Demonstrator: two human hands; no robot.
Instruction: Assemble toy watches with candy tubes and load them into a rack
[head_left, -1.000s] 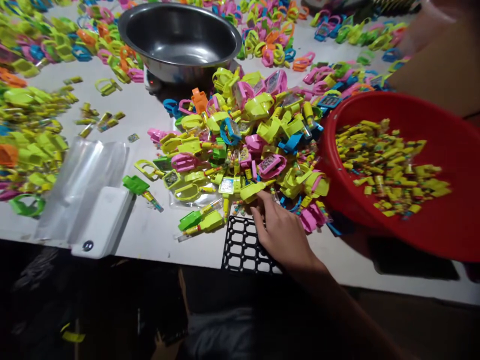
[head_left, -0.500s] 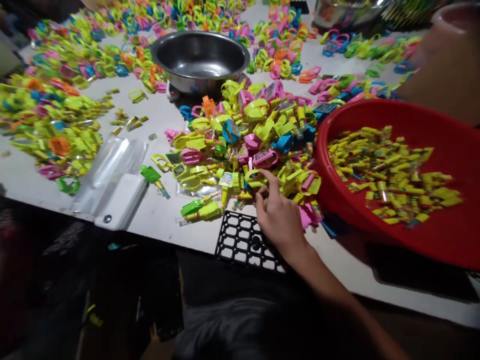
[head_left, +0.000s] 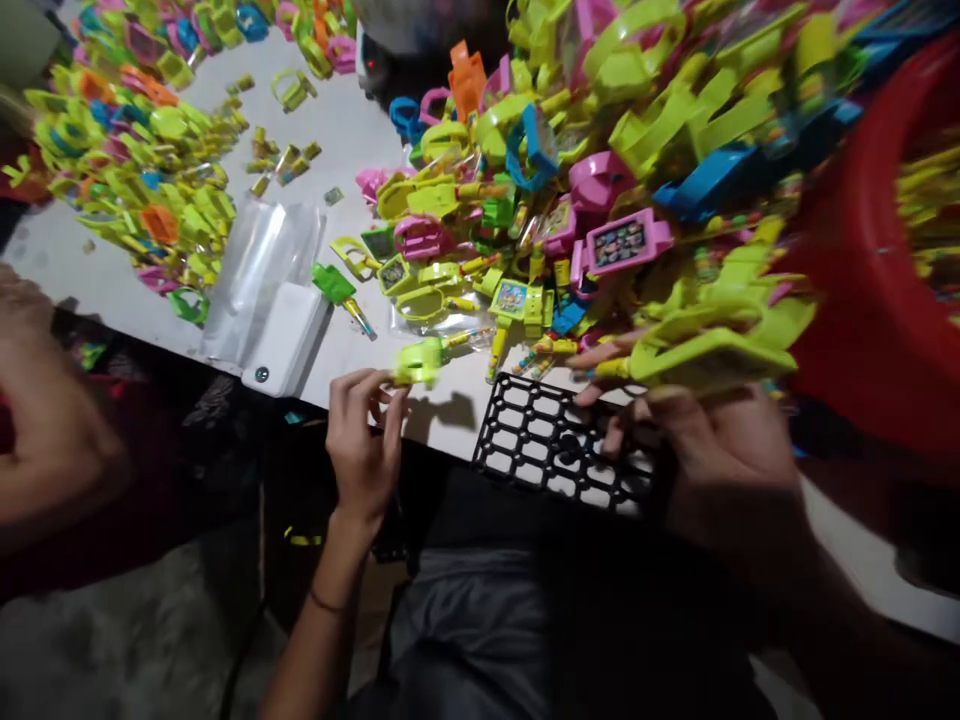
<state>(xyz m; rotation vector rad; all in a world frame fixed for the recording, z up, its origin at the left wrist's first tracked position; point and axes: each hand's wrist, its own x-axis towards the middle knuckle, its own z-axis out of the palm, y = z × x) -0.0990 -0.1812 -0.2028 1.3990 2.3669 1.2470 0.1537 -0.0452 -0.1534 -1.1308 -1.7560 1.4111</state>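
My left hand (head_left: 365, 440) pinches a yellow-green toy watch (head_left: 418, 362) above the table's front edge; the toy is slightly blurred. On the right, my right hand (head_left: 720, 440) grips a yellow-green toy watch (head_left: 712, 362) with a yellow candy tube at its end, just over a black plastic grid (head_left: 532, 440). Behind both hands lies a heap of toy watches, among them a pink one (head_left: 619, 243) with a dark face and a blue one (head_left: 531, 148). A green toy with a tube (head_left: 334, 284) lies apart, left of the heap.
A white device (head_left: 286, 340) and clear plastic bags (head_left: 262, 265) lie at the left front. Another pile of toys (head_left: 161, 180) is farther left. A red basin (head_left: 862, 230) stands at the right. Another person's arm (head_left: 52, 430) is at the far left.
My left hand has come into view with a toy watch. My right hand has moved right and now holds a toy watch. The view has shifted closer to the heap.
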